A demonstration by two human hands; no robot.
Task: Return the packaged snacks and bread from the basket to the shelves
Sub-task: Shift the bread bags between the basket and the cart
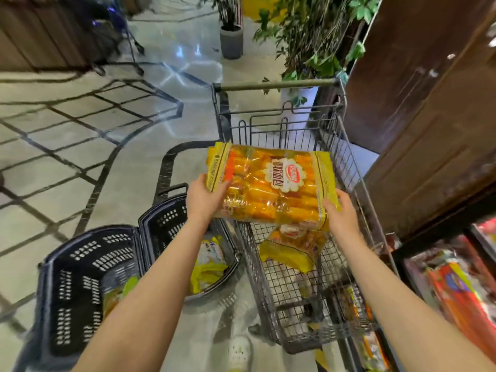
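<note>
On a tiled shop floor, above a wire cart, left hand and right hand each clamp the yellow bread bag by an end.

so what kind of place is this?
Likely a shop or supermarket: a wire cart and a black basket hold packaged food, and both hands, left hand and right hand, hold a bread bag.
</note>
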